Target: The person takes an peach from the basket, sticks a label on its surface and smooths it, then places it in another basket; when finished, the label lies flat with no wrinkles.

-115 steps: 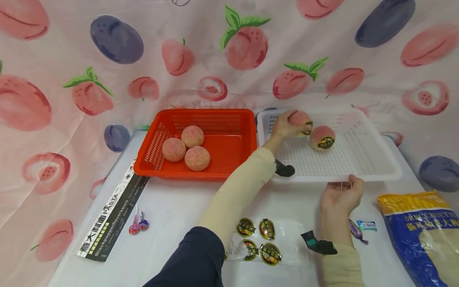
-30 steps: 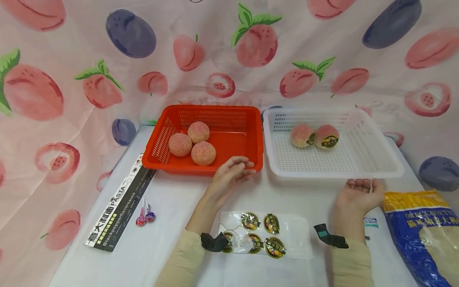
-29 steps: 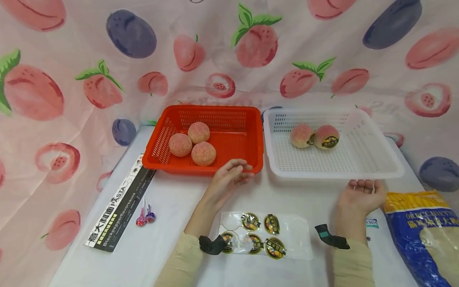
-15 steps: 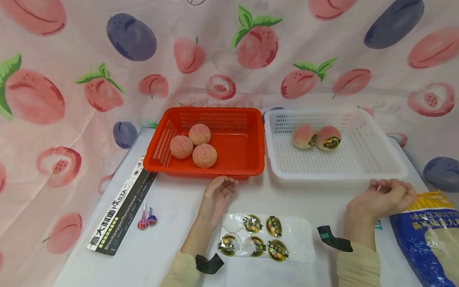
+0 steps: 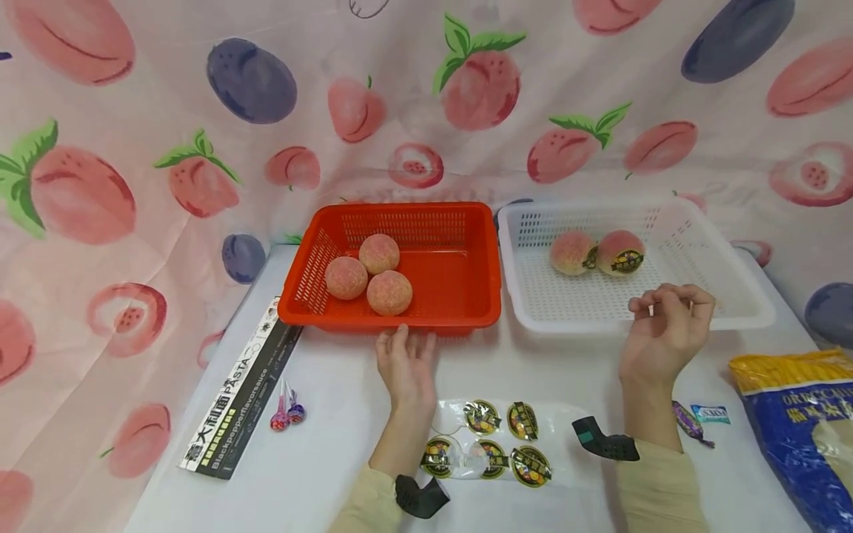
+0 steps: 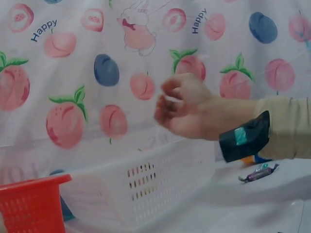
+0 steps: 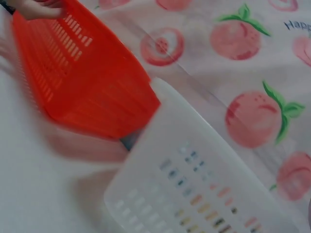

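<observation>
My left hand point(image 5: 408, 374) reaches to the front of the red basket point(image 5: 453, 320), its extended fingers at the rim. In the right wrist view the same left hand point(image 7: 40, 9) shows at that basket's edge. Three pink peaches point(image 5: 389, 293) sit in the basket's left half. My right hand point(image 5: 666, 337) is raised over the front rim of the white basket point(image 5: 573, 324), fingers loosely bent and holding nothing. Two peaches point(image 5: 571, 252) with black-and-gold labels lie side by side in the white basket. The left wrist view shows the right hand point(image 6: 187, 109) above the white basket.
In front lies a clear plastic tray point(image 5: 573, 444) with several round labels. A long pasta box point(image 5: 240, 400) and two lollipops point(image 5: 280, 418) lie left. To the right are a blue-and-yellow bag point(image 5: 800, 422), a purple wrapped candy point(image 5: 689, 423) and a small blue-white packet point(image 5: 710, 414).
Earlier my left hand held a peach in the white basket; it let go and came left to the red basket's front. My right hand left the white basket's front, swung right, then rose back left.
</observation>
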`<state>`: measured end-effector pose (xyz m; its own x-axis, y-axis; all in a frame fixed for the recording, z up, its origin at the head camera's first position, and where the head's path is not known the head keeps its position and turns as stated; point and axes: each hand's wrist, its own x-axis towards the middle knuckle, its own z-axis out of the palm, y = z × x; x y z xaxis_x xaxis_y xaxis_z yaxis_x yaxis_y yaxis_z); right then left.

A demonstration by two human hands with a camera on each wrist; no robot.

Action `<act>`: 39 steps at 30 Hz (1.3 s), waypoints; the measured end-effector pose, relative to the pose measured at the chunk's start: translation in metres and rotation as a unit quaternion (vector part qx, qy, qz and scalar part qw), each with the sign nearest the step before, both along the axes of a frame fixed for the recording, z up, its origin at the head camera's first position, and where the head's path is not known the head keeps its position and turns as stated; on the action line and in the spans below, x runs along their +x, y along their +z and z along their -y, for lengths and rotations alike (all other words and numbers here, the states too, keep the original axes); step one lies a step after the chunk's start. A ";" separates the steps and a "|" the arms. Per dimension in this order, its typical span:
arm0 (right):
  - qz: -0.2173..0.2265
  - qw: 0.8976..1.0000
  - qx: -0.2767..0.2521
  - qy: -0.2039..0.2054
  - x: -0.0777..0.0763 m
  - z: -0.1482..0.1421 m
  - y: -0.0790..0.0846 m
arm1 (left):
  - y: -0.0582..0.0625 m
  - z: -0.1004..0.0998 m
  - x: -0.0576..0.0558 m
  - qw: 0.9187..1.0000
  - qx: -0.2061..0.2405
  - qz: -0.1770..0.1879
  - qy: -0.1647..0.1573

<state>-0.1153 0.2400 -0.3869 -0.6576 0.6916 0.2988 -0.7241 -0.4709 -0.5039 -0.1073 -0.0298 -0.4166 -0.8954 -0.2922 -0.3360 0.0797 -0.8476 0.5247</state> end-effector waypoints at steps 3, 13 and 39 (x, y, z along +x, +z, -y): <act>-0.025 0.997 0.029 0.065 -0.010 0.012 0.005 | 0.004 -0.004 -0.002 0.999 -0.017 0.001 0.027; -0.038 0.977 0.123 0.173 -0.034 0.037 0.014 | 0.002 -0.006 -0.006 0.997 -0.061 0.014 0.041; 0.083 0.765 0.552 0.321 -0.114 0.096 0.057 | -0.004 -0.007 -0.003 0.997 -0.070 0.018 0.035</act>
<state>-0.2296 0.1436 -0.3295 -0.8476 -0.4048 0.3430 -0.4051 0.0763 -0.9111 -0.1107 -0.0224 -0.4210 -0.8592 -0.3995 -0.3196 0.1143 -0.7588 0.6412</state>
